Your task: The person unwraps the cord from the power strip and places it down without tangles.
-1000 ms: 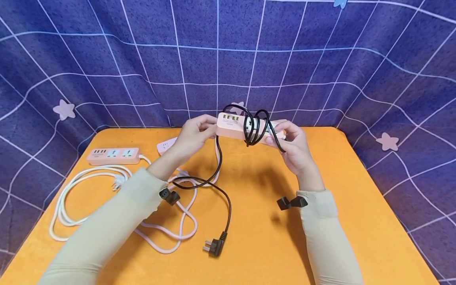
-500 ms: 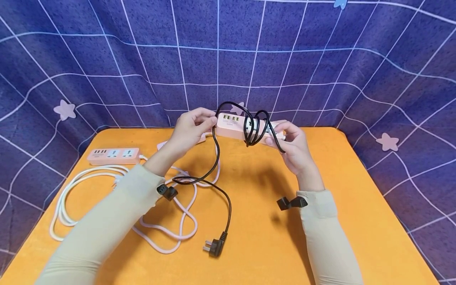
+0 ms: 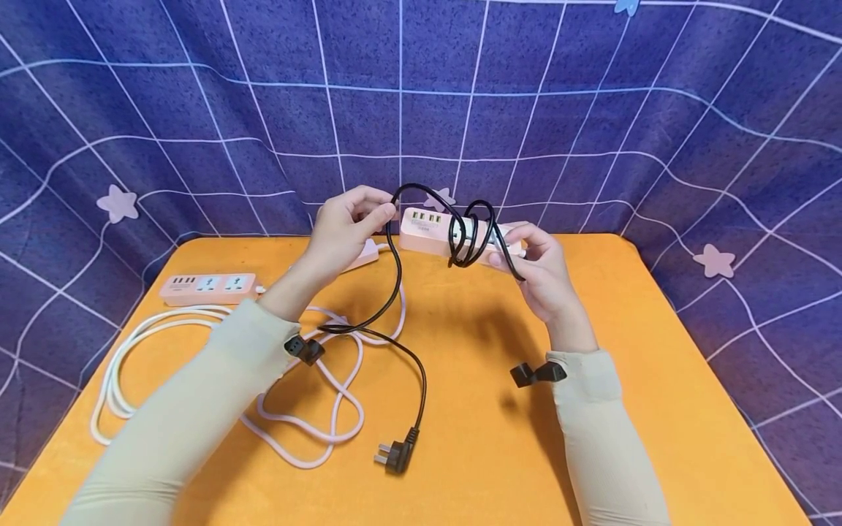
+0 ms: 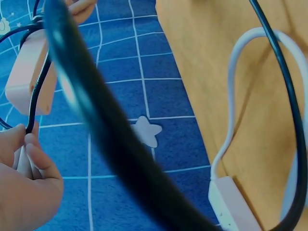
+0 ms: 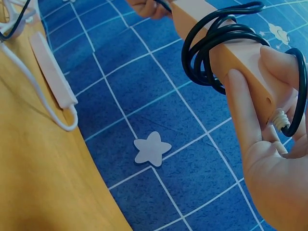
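A pink power strip (image 3: 424, 237) with a row of USB ports is held up above the table's back edge. My right hand (image 3: 544, 274) grips its right end, thumb on one side and fingers on the other in the right wrist view. Several turns of black power cord (image 5: 197, 57) wrap round the strip's middle. Just left of the strip, my left hand (image 3: 345, 230) pinches the black cord between thumb and fingertips. From there the cord hangs to the table, crosses itself, and ends in a black three-pin plug (image 3: 397, 456).
Another pink power strip (image 3: 209, 288) lies at the left, beside a coiled white cord (image 3: 125, 343). A further strip (image 3: 362, 256) lies partly behind my left forearm, with a pinkish cord (image 3: 358, 413) looped in front. A blue curtain (image 3: 434, 117) rises behind the orange table (image 3: 500, 453).
My left hand has moved from the strip's left end up and to the left, drawing the black cord into a wider loop above the strip. The right hand stays put.
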Demonstrator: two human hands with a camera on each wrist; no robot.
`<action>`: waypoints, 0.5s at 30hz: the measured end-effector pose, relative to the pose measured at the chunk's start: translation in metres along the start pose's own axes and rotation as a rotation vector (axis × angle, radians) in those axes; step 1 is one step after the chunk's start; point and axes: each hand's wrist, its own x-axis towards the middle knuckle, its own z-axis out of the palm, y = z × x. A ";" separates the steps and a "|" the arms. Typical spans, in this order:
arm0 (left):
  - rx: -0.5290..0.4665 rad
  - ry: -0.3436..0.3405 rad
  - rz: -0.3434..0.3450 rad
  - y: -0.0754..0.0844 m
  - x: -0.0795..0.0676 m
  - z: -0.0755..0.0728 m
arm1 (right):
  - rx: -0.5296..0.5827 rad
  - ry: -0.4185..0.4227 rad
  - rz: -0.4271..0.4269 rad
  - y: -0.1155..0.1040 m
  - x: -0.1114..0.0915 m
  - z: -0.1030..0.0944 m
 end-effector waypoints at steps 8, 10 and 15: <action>0.087 0.001 0.069 0.016 0.000 -0.004 | 0.015 0.012 -0.012 0.000 0.000 0.000; 0.102 0.000 0.083 0.019 -0.001 -0.004 | 0.018 0.017 -0.012 0.000 0.000 0.000; 0.135 -0.001 0.133 0.026 -0.004 -0.005 | 0.030 0.036 -0.014 -0.001 0.001 0.000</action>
